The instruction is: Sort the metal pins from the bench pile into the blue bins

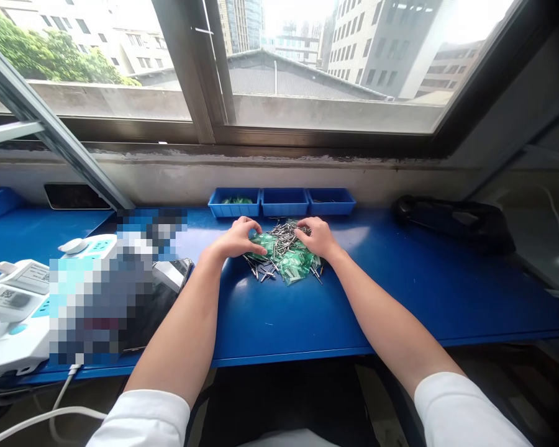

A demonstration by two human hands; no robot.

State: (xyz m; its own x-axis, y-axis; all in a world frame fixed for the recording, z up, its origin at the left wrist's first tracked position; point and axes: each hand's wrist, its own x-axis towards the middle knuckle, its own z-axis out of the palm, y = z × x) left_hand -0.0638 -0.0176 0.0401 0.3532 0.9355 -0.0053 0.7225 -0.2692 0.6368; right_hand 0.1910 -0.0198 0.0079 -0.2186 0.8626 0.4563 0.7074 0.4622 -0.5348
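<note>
A heap of thin silvery metal rods (286, 236), mixed with small clear green plastic bags (294, 268), lies on the blue tabletop. My left hand (235, 238) rests at the heap's left side, thumb and fingers curved apart, touching or just over a green bag. On the opposite side, my right hand (318, 237) is cupped with its fingertips at the upper right of the rods. Its thumb and fingers look apart, and I see nothing held in it. Several loose rods spread out along the heap's near edge.
Behind the heap stand three blue bins: the left bin (235, 210) holds green bags, the middle bin (285, 205) sits beside it, and the right bin (333, 208) holds a few dark pieces. A power strip (13, 329) lies left, a black bag (451, 225) right.
</note>
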